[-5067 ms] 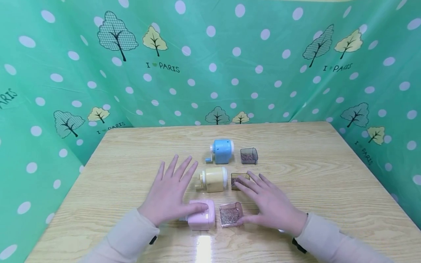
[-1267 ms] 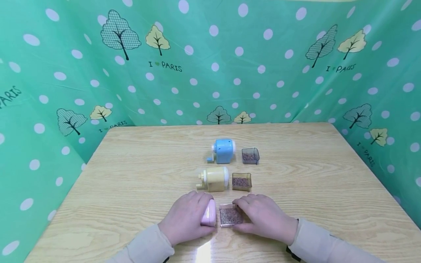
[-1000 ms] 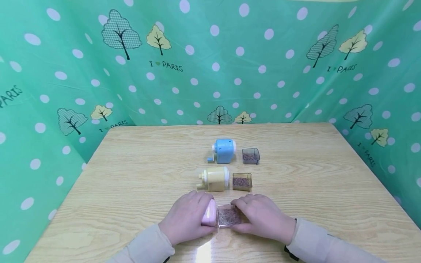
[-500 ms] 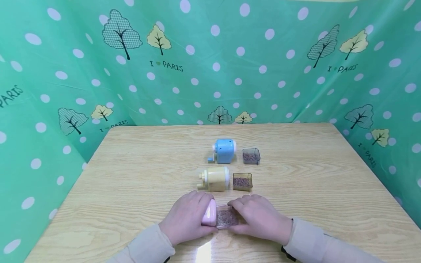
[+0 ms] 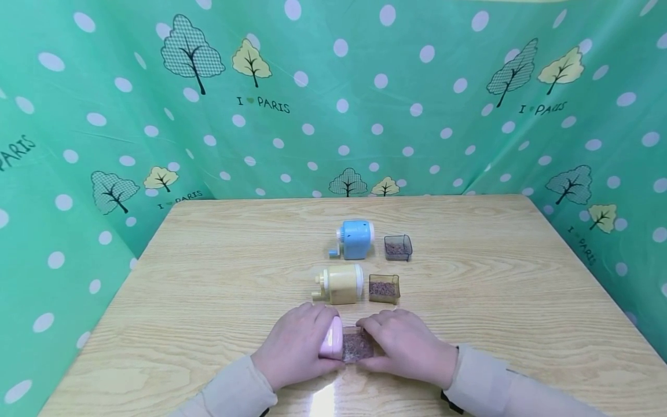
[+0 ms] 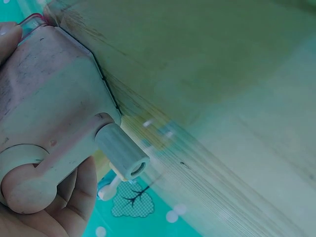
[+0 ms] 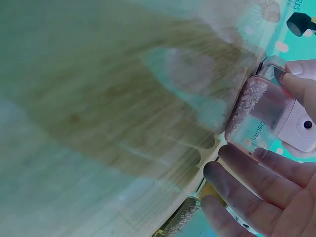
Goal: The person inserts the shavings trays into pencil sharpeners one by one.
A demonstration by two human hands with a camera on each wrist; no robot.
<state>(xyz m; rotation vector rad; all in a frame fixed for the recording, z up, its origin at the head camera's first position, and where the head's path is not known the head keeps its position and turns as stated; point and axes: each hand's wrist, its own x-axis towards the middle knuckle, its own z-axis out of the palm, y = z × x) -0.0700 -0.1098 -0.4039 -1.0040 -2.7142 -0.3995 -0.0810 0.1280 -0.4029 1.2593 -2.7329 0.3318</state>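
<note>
My left hand [image 5: 294, 347] grips a pink crank pencil sharpener [image 5: 333, 340] that rests at the near middle of the table. In the left wrist view its crank handle [image 6: 122, 150] points away from the palm. A see-through pinkish shavings tray [image 5: 357, 346], partly filled with pencil shavings, sits right against the sharpener's open right side. My right hand [image 5: 409, 350] holds this tray between thumb and fingers at its outer end. The right wrist view shows the tray [image 7: 259, 116] lined up with the pink body, its inner end at the opening.
Farther back on the wooden table [image 5: 234, 255] stand a yellow sharpener [image 5: 343, 284] and a blue sharpener [image 5: 356, 239]. To the right of each lies its own tray of shavings, one amber [image 5: 384, 289] and one dark [image 5: 398, 248]. A green dotted curtain [image 5: 333, 116] surrounds the table.
Both hands have come down from spread above the table, the left onto the pink sharpener, the right onto its tray. The tray has slid left, closing the gap to the sharpener.
</note>
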